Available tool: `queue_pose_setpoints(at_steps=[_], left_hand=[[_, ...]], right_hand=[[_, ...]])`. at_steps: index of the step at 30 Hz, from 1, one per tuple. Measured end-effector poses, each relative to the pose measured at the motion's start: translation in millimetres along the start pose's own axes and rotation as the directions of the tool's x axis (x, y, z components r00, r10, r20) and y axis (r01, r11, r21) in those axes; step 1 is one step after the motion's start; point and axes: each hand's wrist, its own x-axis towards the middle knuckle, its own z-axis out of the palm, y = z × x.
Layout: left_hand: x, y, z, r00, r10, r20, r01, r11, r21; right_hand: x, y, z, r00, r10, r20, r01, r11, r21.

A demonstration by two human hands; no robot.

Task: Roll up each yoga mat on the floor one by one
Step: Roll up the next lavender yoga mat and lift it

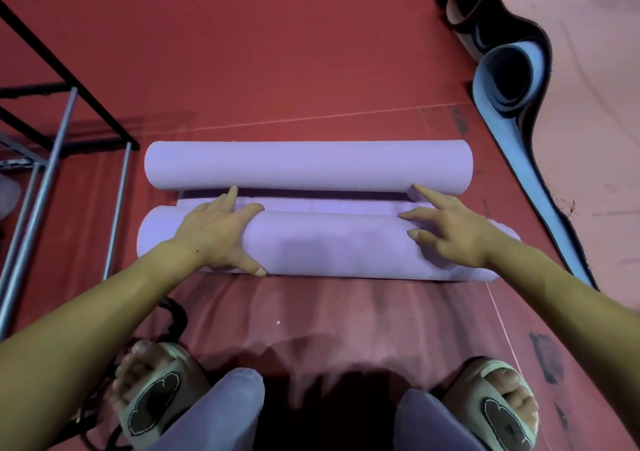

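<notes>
On the red floor [311, 52], both hands pressed the near mat roll [329, 243]. Left hand [214, 236] lay spread at 9 o'clock, right hand [446, 229] at 3, fingers straight.

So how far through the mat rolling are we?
Done: one lilac roll lies finished on the red floor. In hand: both hands, left and right, press the near lilac roll, with a short flat strip left. Left: the blue mat at right is loosely curled.
</notes>
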Motion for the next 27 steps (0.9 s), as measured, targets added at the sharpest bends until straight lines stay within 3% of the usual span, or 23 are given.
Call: queue_pose_setpoints(at_steps=[9, 13, 17, 27], left_hand=[[-2.3, -5.3, 3.3, 0.997, -0.006, -0.072, 0.003, 0.999, -0.051], [-1.2, -8.3, 4.9, 0.989, 0.012, -0.145, -0.015, 1.000, -0.020], [5.0, -13.0, 3.5, 0.975, 0.040, -0.216, -0.042, 0.999, -0.005], [14.4, -20.0, 1.7, 0.974, 0.012, -0.225, -0.004, 0.999, 0.036]], right_hand=[[-9.3, -12.5, 17.3, 0.999, -0.024, -0.024, 0.015, 0.952, -0.307], [-1.1, -14.4, 10.9, 1.000, -0.010, -0.021, 0.003, 0.947, -0.321], [3.0, -15.2, 5.1, 1.000, 0.000, -0.024, -0.005, 0.978, -0.207], [14.8, -20.2, -5.8, 0.995, 0.080, 0.052, -0.069, 0.981, -0.180]])
